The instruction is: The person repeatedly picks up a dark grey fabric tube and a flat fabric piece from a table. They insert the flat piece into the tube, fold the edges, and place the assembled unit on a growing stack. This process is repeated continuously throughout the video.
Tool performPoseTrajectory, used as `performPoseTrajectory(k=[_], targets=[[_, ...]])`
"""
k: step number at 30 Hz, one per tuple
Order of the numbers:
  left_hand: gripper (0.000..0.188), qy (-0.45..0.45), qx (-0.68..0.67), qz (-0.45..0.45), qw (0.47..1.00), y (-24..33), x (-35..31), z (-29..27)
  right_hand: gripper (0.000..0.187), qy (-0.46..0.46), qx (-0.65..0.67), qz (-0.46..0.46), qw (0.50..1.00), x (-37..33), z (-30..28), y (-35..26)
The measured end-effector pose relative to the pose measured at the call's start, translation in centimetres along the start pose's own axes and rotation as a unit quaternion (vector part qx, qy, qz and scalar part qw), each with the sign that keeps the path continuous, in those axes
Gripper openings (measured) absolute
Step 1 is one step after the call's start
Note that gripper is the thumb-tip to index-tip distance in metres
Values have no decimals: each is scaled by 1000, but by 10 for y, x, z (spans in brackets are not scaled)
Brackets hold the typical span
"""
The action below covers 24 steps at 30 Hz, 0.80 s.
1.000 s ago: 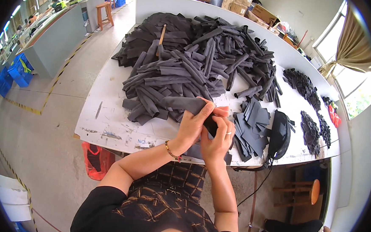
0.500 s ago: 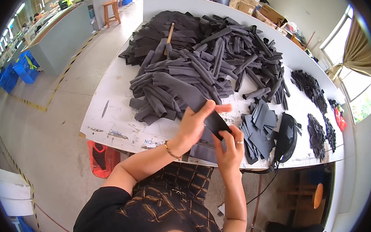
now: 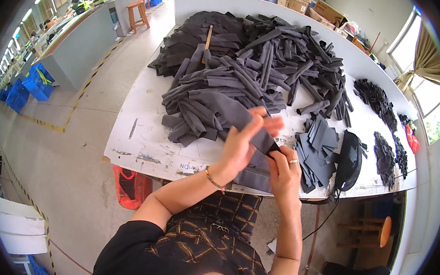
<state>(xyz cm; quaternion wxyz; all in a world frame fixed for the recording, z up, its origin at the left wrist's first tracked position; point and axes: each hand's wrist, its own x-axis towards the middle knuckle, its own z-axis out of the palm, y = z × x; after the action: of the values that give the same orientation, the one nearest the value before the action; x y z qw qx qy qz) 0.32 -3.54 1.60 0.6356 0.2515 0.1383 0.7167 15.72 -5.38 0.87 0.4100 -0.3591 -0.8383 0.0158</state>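
Note:
A long dark grey fabric strip point(image 3: 226, 110) slants from the near side of the heap down to my hands. My right hand point(image 3: 285, 177) pinches the black lower end of that strip between thumb and fingers. My left hand point(image 3: 240, 144) is at the strip's middle, thumb raised and fingers stretched out across it, their tips blurred. Whether the left palm presses the strip cannot be made out. Beneath my hands, a flat grey fabric piece point(image 3: 253, 180) lies at the table's front edge. Just beyond is a heap of folded grey strips point(image 3: 202, 106).
On the white table point(image 3: 128, 147), flat dark pieces point(image 3: 315, 153) and a black rounded case-like object point(image 3: 349, 160) lie to the right. A wooden stick point(image 3: 207, 41) rests on the heap. Small black piles point(image 3: 384, 160) sit farther right. A red bag point(image 3: 131, 187) stands below the table's left edge.
The whole view has shifted slightly, so the table appears farther right. My left fingers have moved and are more blurred. My right hand keeps its pinch on the strip's end.

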Motion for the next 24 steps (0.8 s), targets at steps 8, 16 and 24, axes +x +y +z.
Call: performPoseTrajectory(k=[8, 16, 24], targets=[[28, -26, -11, 44, 999, 2, -4, 12, 30, 72, -2, -114, 991, 10, -18, 8], [26, -68, -34, 44, 996, -14, -7, 4, 33, 87, -3, -134, 987, 9, -12, 6], [28, -66, -45, 14, 997, -19, -15, 0, 35, 80, -7, -150, 985, 8, -5, 3]])
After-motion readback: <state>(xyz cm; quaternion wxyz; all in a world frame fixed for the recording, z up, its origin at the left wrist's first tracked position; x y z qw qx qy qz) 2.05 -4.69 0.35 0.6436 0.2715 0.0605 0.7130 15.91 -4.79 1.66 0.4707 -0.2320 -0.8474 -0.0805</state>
